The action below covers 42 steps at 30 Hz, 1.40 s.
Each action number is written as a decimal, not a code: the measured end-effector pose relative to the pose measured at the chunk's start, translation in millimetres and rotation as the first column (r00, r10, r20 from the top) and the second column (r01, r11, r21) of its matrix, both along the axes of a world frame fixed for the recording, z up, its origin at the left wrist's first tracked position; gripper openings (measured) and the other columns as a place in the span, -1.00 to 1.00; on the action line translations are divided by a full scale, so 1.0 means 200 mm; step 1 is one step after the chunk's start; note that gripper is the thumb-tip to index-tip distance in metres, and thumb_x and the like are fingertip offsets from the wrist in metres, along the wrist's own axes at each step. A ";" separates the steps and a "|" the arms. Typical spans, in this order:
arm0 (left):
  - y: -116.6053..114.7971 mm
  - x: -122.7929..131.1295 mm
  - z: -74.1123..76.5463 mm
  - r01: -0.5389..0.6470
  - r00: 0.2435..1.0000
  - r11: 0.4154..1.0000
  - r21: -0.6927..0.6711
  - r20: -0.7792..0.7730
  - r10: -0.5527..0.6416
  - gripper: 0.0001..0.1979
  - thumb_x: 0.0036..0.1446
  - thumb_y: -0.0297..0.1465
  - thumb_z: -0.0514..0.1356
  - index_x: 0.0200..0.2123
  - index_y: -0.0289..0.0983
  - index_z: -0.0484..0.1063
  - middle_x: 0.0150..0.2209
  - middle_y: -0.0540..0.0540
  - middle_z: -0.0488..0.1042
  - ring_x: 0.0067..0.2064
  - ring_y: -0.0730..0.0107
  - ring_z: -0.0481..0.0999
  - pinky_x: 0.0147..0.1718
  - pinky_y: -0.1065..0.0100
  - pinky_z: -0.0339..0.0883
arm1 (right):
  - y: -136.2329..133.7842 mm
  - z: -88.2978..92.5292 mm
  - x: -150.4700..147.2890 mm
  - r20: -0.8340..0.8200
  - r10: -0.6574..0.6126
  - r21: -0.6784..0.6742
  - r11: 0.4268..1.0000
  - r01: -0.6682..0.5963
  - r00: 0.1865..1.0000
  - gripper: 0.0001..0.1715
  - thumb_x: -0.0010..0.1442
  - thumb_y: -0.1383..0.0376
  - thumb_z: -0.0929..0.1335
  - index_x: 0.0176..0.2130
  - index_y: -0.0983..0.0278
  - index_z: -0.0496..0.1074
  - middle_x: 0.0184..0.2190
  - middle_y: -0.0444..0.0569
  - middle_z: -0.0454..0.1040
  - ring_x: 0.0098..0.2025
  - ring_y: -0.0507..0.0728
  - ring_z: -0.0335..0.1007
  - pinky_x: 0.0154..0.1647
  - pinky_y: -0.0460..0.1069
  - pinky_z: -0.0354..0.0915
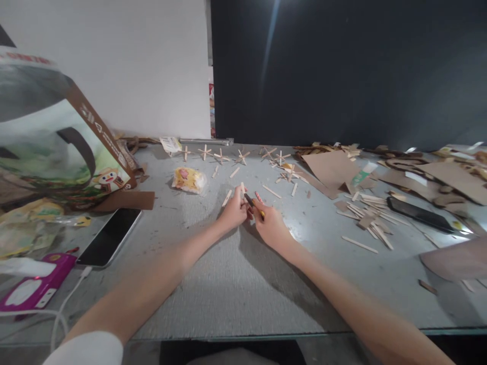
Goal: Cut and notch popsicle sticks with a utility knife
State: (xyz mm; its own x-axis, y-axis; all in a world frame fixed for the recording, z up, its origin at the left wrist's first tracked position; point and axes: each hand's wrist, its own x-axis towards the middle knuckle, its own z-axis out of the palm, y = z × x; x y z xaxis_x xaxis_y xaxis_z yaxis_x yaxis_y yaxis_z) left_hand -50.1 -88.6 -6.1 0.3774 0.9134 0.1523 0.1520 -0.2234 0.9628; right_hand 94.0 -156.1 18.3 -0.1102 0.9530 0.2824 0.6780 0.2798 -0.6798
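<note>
Near the middle of the table, my left hand (235, 210) is closed on a short pale wooden stick (242, 187), which juts up past the fingertips. My right hand (271, 223) is wrapped round a slim black-and-yellow craft knife (249, 199), its dark end against or very close to the stick. Exact contact is too small to make out. Just beyond the right fingers lies a small red-patterned piece (258, 196). Loose sticks lie around both hands, one beside the left (227, 197) and another farther right (271, 191).
Several crossed-stick pieces (205, 152) stand in a row at the back. A yellow wrapped packet (188, 180) sits left of centre. At left are a phone (110, 238), a purple power strip (40, 281) and a large bag (49, 137). Cardboard (327, 170) and a stick pile (375, 218) occupy the right.
</note>
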 end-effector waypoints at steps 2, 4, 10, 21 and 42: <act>0.00 0.00 0.00 0.014 1.000 1.000 0.017 0.003 -0.014 -0.51 0.17 -0.55 0.08 0.17 -0.23 0.16 -0.53 0.12 0.44 -0.57 0.41 0.47 -0.54 0.43 0.28 | 0.00 0.00 0.01 -0.005 0.003 0.004 1.000 -0.003 1.000 -0.60 0.35 0.33 0.20 -0.05 0.32 0.57 -0.42 0.05 0.55 -0.49 0.08 0.28 -0.39 -0.05 0.17; 0.00 0.00 0.00 0.039 0.999 0.999 0.038 -0.009 -0.039 -0.51 0.14 -0.56 0.10 0.15 -0.22 0.19 -0.52 0.12 0.43 -0.57 0.44 0.43 -0.54 0.45 0.26 | 0.01 0.01 0.02 -0.029 0.000 0.002 1.000 0.000 1.000 -0.58 0.35 0.31 0.20 -0.05 0.35 0.58 -0.43 0.03 0.54 -0.49 0.06 0.24 -0.38 -0.06 0.17; 0.00 0.00 0.00 0.061 0.997 0.994 0.086 -0.056 -0.056 -0.45 0.13 -0.53 0.12 0.21 -0.23 0.25 -0.51 0.08 0.45 -0.55 0.43 0.41 -0.51 0.43 0.25 | 0.02 0.02 0.07 -0.065 0.007 -0.037 0.999 -0.009 0.998 -0.54 0.34 0.26 0.21 -0.08 0.38 0.62 -0.48 -0.05 0.48 -0.50 0.04 0.13 -0.38 -0.05 0.19; -0.02 0.00 0.02 0.057 0.991 0.994 0.088 -0.122 -0.046 -0.48 0.21 -0.53 0.07 0.25 -0.24 0.26 -0.49 0.05 0.46 -0.53 0.40 0.44 -0.47 0.42 0.29 | 0.03 0.10 0.13 -0.130 0.041 -0.161 0.985 -0.062 0.991 -0.50 0.35 0.15 0.25 -0.04 0.38 0.64 -0.62 -0.20 0.22 -0.60 0.00 -0.01 -0.53 -0.07 0.03; -0.04 0.01 0.04 -0.027 0.999 0.998 0.059 -0.022 0.028 -0.47 0.26 -0.56 0.03 0.27 -0.17 0.29 -0.45 0.11 0.44 -0.58 0.52 0.48 -0.57 0.52 0.32 | -0.08 0.09 0.05 0.090 -0.012 -0.040 0.999 0.015 0.996 -0.48 0.47 0.25 0.14 0.20 0.25 0.52 -0.22 0.14 0.67 -0.47 0.13 0.41 -0.42 -0.03 0.09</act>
